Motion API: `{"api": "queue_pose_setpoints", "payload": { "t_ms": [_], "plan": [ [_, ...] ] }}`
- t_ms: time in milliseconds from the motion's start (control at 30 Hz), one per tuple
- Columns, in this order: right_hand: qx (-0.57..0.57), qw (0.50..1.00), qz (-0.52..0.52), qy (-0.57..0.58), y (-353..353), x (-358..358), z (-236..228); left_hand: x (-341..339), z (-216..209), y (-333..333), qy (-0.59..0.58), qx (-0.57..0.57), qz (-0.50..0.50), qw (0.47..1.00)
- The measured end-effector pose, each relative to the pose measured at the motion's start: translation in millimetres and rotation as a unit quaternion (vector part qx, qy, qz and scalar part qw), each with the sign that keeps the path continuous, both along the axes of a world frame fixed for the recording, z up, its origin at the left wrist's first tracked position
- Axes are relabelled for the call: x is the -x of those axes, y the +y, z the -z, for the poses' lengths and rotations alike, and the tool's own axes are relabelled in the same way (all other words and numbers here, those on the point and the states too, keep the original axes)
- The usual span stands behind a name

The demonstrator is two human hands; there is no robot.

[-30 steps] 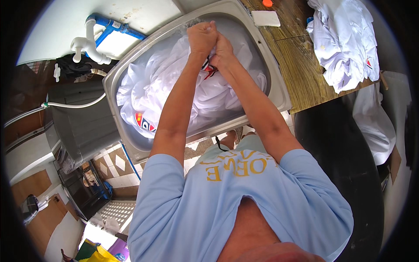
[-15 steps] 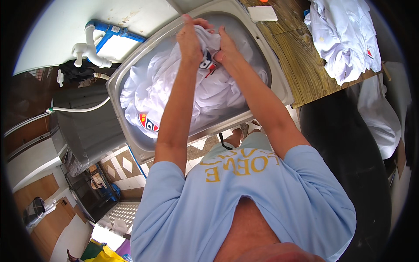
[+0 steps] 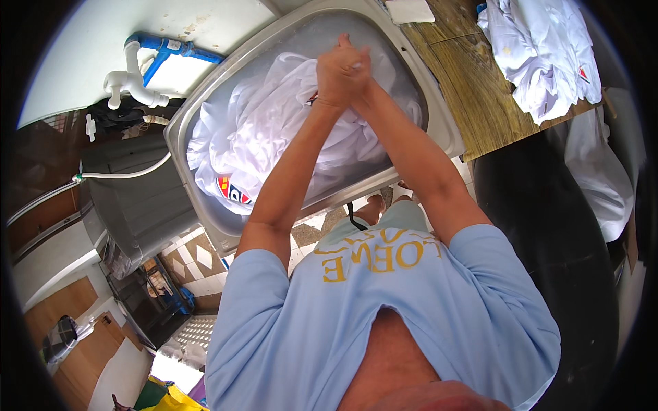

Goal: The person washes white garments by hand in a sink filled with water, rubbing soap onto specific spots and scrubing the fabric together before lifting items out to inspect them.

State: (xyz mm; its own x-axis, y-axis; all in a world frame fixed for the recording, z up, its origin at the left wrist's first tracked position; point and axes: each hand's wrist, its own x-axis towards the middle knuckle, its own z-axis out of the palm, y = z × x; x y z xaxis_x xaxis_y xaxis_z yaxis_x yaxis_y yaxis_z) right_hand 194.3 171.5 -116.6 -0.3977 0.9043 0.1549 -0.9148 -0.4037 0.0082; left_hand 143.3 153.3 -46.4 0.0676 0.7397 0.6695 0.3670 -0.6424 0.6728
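My left hand (image 3: pixel 337 77) and my right hand (image 3: pixel 363 72) are pressed together above the sink's far middle, fingers closed on a fold of a white garment (image 3: pixel 274 103). Most of that fold is hidden behind my left hand. A bit of dark and red print peeks out beside my left wrist. Below and around my hands, more wet white cloth lies heaped in water in the grey sink basin (image 3: pixel 439 103). On the heap's near left side a red, white and dark printed patch (image 3: pixel 233 190) faces up.
A white tap (image 3: pixel 127 79) on blue pipe juts from the wall at left. A wooden counter (image 3: pixel 473 89) adjoins the sink at right, bearing a pile of white garments (image 3: pixel 541 55) and a white block (image 3: pixel 410 10). A white hose (image 3: pixel 130 175) runs beside the sink.
My hands have come together and moved slightly right, my left hand now covering the fold and print that showed between them. The heaped cloth stays in the basin.
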Motion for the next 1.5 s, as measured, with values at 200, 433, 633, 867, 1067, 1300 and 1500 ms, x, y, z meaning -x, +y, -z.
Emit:
{"api": "queue_pose_setpoints", "payload": {
  "t_ms": [200,433,633,867,1067,1300,1500],
  "plan": [
    [0.256,0.906,0.125,-0.314,-1.9,6.8,-67.9,123.8,-13.0,52.7,0.115,0.258,-0.127,0.951],
    [0.244,0.907,0.166,-0.300,2.9,-1.8,-65.6,146.8,-40.7,25.9,0.085,0.416,0.147,0.893],
    [0.264,0.915,0.073,-0.296,-4.7,12.2,-55.8,47.8,-48.8,-4.2,-0.372,0.341,0.178,0.845],
    [0.204,0.942,0.047,-0.264,-28.7,19.8,-64.9,22.1,-21.9,-2.1,0.112,0.021,-0.110,0.987],
    [0.084,0.990,0.039,-0.103,-11.7,25.4,-43.4,34.0,-22.4,27.1,0.097,0.085,-0.119,0.984],
    [0.307,0.905,0.071,-0.285,-24.3,27.3,-95.2,108.8,-8.7,40.1,-0.024,0.178,-0.152,0.972],
    [0.196,0.929,0.129,-0.287,-6.3,-4.0,-86.8,129.6,-46.4,18.0,-0.251,0.423,-0.022,0.870]
  ]
}}
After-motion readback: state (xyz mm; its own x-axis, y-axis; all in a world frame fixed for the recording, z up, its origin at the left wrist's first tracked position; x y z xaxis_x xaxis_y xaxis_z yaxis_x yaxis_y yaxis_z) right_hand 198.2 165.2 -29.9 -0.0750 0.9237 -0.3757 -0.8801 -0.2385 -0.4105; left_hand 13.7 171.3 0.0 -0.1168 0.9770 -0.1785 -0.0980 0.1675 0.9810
